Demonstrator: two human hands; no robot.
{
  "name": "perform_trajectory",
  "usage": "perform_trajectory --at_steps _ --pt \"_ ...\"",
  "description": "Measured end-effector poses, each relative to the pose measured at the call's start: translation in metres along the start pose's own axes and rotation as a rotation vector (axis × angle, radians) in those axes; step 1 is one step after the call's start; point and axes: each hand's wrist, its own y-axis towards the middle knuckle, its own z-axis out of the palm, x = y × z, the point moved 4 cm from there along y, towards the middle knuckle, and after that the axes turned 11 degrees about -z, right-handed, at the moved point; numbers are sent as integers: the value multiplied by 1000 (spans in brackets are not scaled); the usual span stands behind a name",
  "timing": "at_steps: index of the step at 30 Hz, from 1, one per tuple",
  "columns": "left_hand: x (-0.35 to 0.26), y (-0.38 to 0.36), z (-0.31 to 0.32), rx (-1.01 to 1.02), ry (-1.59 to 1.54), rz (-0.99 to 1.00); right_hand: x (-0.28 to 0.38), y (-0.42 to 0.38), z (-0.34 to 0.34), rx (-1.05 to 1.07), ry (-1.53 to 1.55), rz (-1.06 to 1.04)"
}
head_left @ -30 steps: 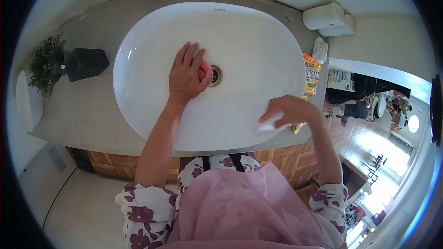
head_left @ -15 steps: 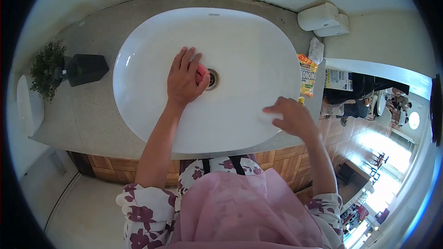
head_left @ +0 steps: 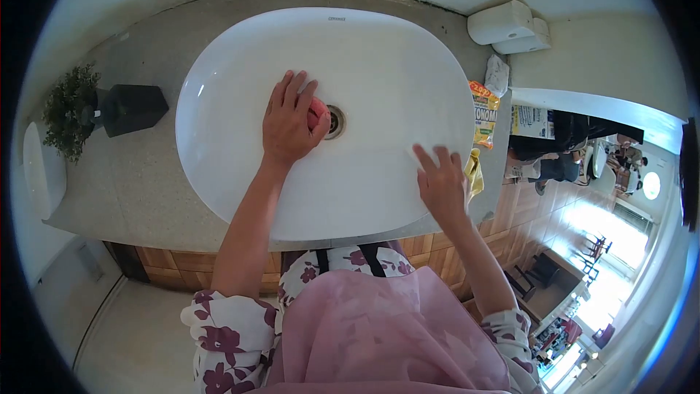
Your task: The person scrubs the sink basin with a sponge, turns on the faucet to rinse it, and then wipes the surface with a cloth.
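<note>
Inside the white oval sink [head_left: 364, 51], my left hand [head_left: 290, 120] presses over a pink cloth [head_left: 316, 114], which shows between thumb and fingers. The metal drain [head_left: 335, 122] is just to the right of it. My right hand [head_left: 442, 182] is above the sink's right front rim, fingers spread and slightly blurred, with nothing in it. A yellow cloth [head_left: 474, 174] lies on the counter right beside it, partly hidden by the hand.
A dark bottle [head_left: 134, 110] and a plant [head_left: 71, 111] stand on the counter's left. At right are an orange and yellow packet [head_left: 485, 118], a crumpled white packet [head_left: 496, 76] and white rolls [head_left: 503, 24]. People [head_left: 560, 168] are far off at right.
My right hand has turned, spread its fingers and shifted slightly left, showing more of the yellow cloth. My left hand stays on the pink cloth. The view has shifted slightly.
</note>
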Motion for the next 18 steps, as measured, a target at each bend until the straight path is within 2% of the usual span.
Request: perform_trajectory --at_steps 2,5,6,8,11,12,14,16,18 --pt "1 -1 0 -4 8 8 -7 34 3 -218 -149 -74" --pt "2 -1 2 -14 -1 11 -8 58 -4 -179 -131 -60" --pt "1 -1 1 -11 -3 14 -6 47 -4 -178 -131 -55" --pt "1 0 0 0 -3 2 1 13 0 -7 -156 -44" --pt "1 -1 0 -7 5 10 13 -6 -5 41 -176 -33" --pt "1 -1 0 -8 4 9 10 3 -3 42 -178 -34" --pt "1 -1 1 -6 -7 3 -3 42 -1 -127 -149 -24" --pt "2 0 1 -19 -7 7 -4 70 -2 -154 -105 -10" --pt "1 -1 1 -19 -18 15 -3 64 3 -172 -64 17"
